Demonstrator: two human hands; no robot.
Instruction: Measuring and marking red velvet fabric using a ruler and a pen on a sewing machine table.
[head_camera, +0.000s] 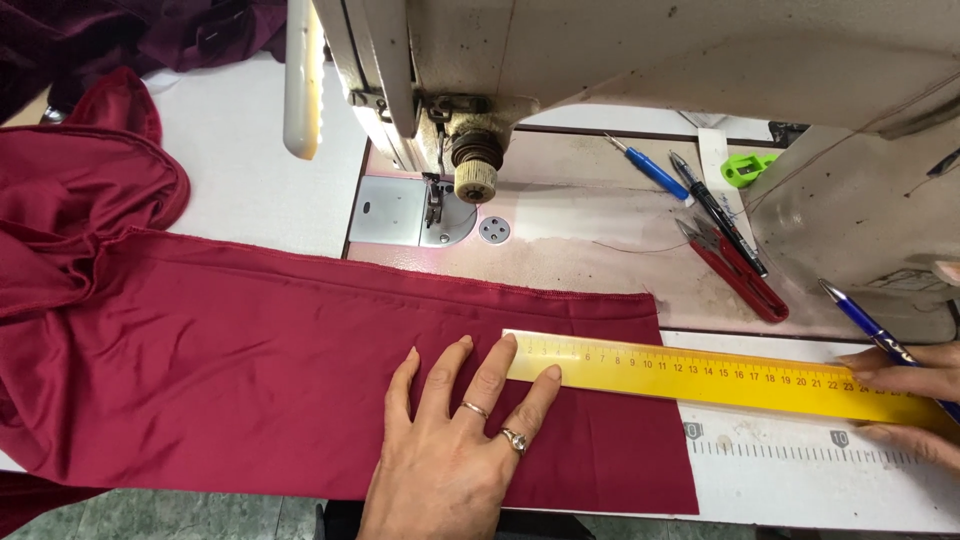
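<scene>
A dark red cloth (250, 350) lies flat across the sewing table, bunched up at the left. My left hand (455, 440), with two rings, presses flat on the cloth, and its fingertips touch the left end of a yellow ruler (700, 378). The ruler lies across the cloth's right edge and runs out to the right. My right hand (915, 400) rests on the ruler's right end and holds a blue pen (865, 322), tip pointing up and left.
A sewing machine (600, 70) stands behind the cloth, its presser foot (435, 205) over a metal plate. To the right lie red thread snips (735, 270), a blue tool (650, 170), a black pen (715, 210) and a small green object (745, 168).
</scene>
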